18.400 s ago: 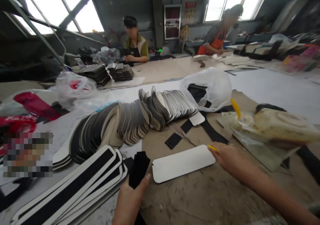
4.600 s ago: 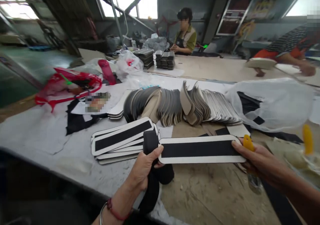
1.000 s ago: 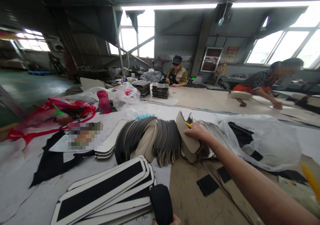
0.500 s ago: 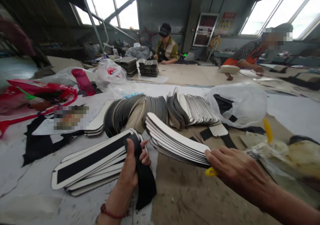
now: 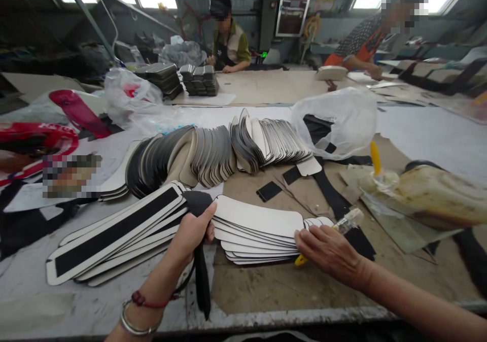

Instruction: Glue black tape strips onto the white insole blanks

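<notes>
My left hand [image 5: 196,228] is closed on a black fabric strip [image 5: 202,281], which hangs toward the table's front edge. Its fingers are at the left end of a fanned stack of white curved panels [image 5: 258,214]. At the stack's right end, my right hand [image 5: 329,250] grips the panels' edge while also holding a brush with a yellow handle [image 5: 301,260]; the brush's pale bristles [image 5: 352,219] point up and right. Left of my left hand lies another pile of white panels [image 5: 57,276], its top one bearing a black strip [image 5: 117,230].
Behind stands a long row of grey and white curved pieces [image 5: 213,154]. A plastic bag [image 5: 350,118] and a glue-stained container [image 5: 437,195] with a yellow-handled tool [image 5: 375,157] are at the right. Small black scraps [image 5: 269,191] lie between. Two people work across the table.
My right hand has lowered the stack of white panels from a raised tilt to the table. My left hand has closed on the black strip near its end. The view has shifted right and down.
</notes>
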A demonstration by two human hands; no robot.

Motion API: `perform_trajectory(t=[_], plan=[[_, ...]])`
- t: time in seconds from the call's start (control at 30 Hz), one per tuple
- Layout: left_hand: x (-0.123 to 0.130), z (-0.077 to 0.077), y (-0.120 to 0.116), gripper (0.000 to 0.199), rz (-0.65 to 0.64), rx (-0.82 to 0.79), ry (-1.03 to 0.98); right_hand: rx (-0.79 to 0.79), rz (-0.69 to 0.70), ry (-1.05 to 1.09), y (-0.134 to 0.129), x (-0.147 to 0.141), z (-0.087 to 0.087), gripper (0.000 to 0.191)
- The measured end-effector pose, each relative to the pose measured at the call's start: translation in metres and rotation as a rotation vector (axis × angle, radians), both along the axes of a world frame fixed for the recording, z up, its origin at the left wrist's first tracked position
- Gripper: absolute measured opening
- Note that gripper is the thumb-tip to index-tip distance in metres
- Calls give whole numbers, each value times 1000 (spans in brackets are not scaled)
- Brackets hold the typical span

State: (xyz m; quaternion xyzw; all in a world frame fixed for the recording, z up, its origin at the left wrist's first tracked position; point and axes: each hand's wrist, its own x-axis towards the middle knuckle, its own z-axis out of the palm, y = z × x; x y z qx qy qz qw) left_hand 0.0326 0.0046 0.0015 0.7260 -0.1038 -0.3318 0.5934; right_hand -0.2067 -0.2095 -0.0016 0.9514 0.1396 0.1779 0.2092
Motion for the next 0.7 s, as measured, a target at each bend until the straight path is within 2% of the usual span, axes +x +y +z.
perform_trajectory(t=[0.1, 0.2, 0.33, 0.4, 0.5, 0.63, 0.7], plan=[[7, 0, -4, 57, -151, 104, 20, 12, -49, -1, 6, -7, -4, 31], [13, -4, -8, 52, -181, 168, 49, 43, -68, -15, 13, -16, -1, 32], [14, -10, -9, 49, -189, 204, 18, 173, -94, -2, 18, -34, 15, 30], [11, -12, -6, 50, -189, 202, 15, 211, -211, -30, 14, -45, 21, 30], [1, -14, 1, 52, -188, 209, 10, 259, -520, -38, -2, -60, 17, 32], [-12, -13, 13, 55, -200, 210, -19, 516, -894, 152, -21, -74, -3, 46], [-19, -8, 20, 53, -205, 176, 0, 655, -951, 215, -24, -71, -10, 46]])
